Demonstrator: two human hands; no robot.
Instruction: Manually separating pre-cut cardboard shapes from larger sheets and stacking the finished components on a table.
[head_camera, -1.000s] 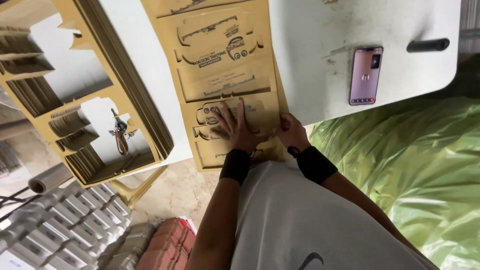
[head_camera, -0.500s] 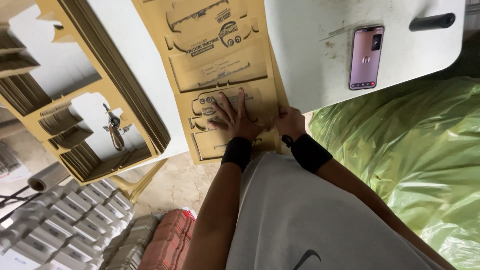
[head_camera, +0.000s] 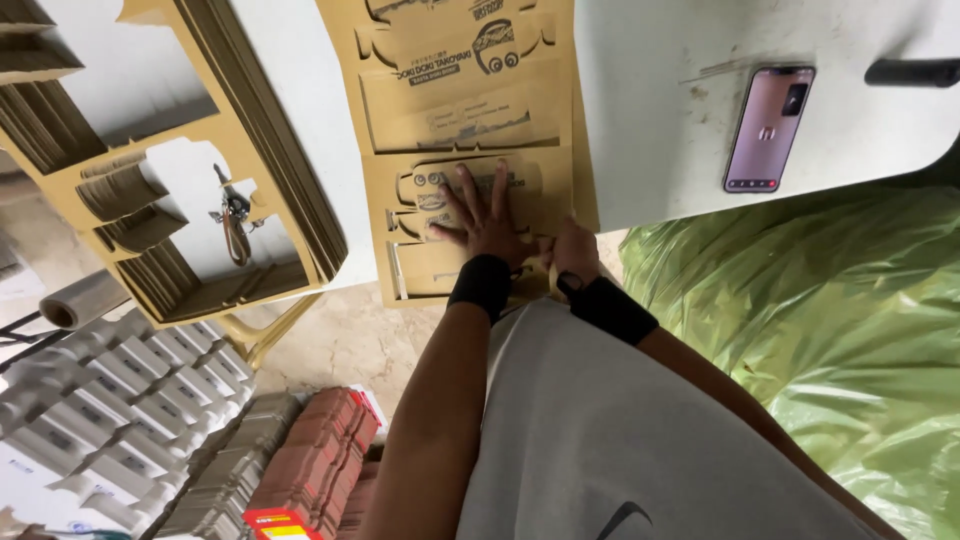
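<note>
The left hand (head_camera: 485, 215) has slid up the cardboard sheet (head_camera: 470, 110), fingers spread flat; the right hand (head_camera: 572, 252) stays curled on its near-edge corner of the tabletop (head_camera: 660, 90).

The person wears a light grey short-sleeved shirt (head_camera: 640, 440) with a small dark curved mark low on the front. A black fabric wristband (head_camera: 481, 287) circles the left wrist, and a matching black wristband (head_camera: 610, 308) sits on the right. Both forearms are bare, and the left hand (head_camera: 487, 222) and right hand (head_camera: 573, 252) are ungloved.
</note>
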